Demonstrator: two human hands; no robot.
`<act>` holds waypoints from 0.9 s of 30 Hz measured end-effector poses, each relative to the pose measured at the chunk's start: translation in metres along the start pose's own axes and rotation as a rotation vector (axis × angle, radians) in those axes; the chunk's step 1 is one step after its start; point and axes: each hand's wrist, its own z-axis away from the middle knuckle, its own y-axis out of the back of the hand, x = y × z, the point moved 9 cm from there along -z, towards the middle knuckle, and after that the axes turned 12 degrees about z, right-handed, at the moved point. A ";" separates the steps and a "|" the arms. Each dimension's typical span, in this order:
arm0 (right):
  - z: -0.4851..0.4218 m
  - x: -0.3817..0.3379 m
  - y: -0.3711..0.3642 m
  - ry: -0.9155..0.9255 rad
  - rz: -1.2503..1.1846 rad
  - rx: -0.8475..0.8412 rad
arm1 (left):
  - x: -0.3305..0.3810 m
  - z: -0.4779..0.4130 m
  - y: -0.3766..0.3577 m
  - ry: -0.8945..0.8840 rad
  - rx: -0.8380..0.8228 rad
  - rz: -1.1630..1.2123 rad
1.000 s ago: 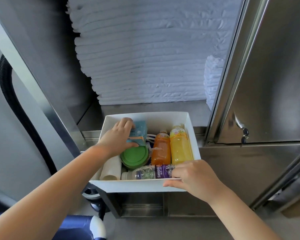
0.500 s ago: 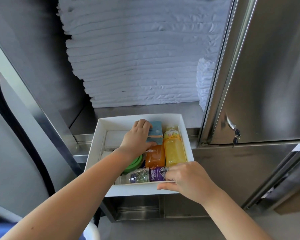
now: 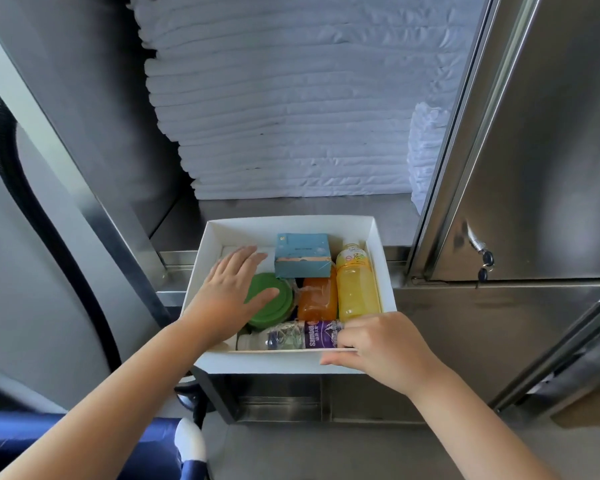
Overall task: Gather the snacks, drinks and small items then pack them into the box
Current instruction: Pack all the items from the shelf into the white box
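A white cardboard box [image 3: 383, 258] sits on the steel ledge, its front hanging past the edge. Inside stand a teal carton [image 3: 302, 254], a yellow juice bottle [image 3: 355, 285] and an orange juice bottle [image 3: 317, 299]. A green round lid [image 3: 274, 306] lies at the left, and a clear water bottle with a purple label [image 3: 291, 336] lies along the front wall. My left hand [image 3: 231, 289] hovers flat with straight fingers over the green lid, holding nothing. My right hand [image 3: 371, 344] pinches the box's front right rim.
A tall stack of folded white sheets [image 3: 284, 98] fills the cabinet behind the box. A steel door [image 3: 534, 150] with a keyed lock stands at the right. A black hose [image 3: 25, 188] curves down at the left; blue fabric [image 3: 84, 441] lies at bottom left.
My left hand set the teal carton down to the right, on top of the orange bottle, let go of it and drew back left with fingers straightened. The right hand stayed on the rim.
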 end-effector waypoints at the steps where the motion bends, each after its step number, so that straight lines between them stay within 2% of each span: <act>1: 0.000 0.000 -0.001 0.006 -0.003 0.007 | -0.001 0.017 0.007 -0.009 0.017 -0.001; 5: -0.001 0.000 0.000 0.005 0.017 0.046 | -0.008 0.085 0.032 -0.029 0.134 0.004; 8: 0.000 0.000 -0.001 0.002 0.027 0.058 | -0.032 0.118 0.036 0.088 0.201 0.063; 11: 0.003 0.001 -0.003 -0.012 0.012 0.050 | -0.049 0.128 0.030 0.199 0.233 0.238; 16: 0.007 0.005 0.007 -0.093 0.034 0.163 | -0.051 0.121 0.030 0.158 0.352 0.389; 19: 0.022 0.011 0.013 -0.241 0.027 0.304 | -0.053 0.120 0.029 0.147 0.382 0.433; 23: 0.055 0.021 0.011 -0.594 -0.104 0.536 | -0.062 0.117 0.023 0.161 0.423 0.603; 27: 0.063 0.016 0.000 -0.711 -0.353 0.655 | -0.078 0.118 0.011 0.240 0.481 0.877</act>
